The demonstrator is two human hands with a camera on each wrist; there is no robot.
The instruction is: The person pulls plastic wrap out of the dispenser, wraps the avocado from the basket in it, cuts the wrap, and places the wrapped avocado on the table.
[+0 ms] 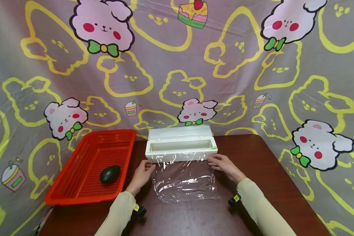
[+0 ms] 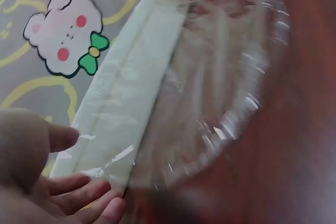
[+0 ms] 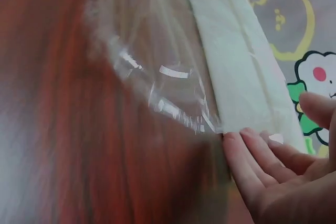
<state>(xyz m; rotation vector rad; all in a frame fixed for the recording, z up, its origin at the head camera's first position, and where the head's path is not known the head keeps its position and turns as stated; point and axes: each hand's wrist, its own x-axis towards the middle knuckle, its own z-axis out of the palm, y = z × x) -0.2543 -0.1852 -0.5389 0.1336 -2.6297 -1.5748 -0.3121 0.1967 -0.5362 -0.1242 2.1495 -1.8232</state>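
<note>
A long white cling film dispenser box (image 1: 151, 158) stands on the table with its lid (image 1: 180, 132) raised. From its front, a sheet of clear cling film (image 1: 184, 182) hangs down and spreads over the tabletop, its loose edge crinkled. My left hand (image 1: 143, 174) is at the box's left front corner. In the left wrist view its fingers (image 2: 79, 195) lie against the film-covered front, thumb apart from them. At the right front corner, my right hand (image 1: 225, 166) touches the film and box edge with extended fingertips (image 3: 231, 142), its thumb lifted away.
A red plastic basket (image 1: 88, 199) stands on the left, holding a dark green avocado (image 1: 110, 174). The brown table (image 1: 271, 183) has its right edge beyond my right arm. A patterned cloth (image 1: 239, 88) hangs close behind the box. A small green slider (image 1: 213, 147) sits on the box's right end.
</note>
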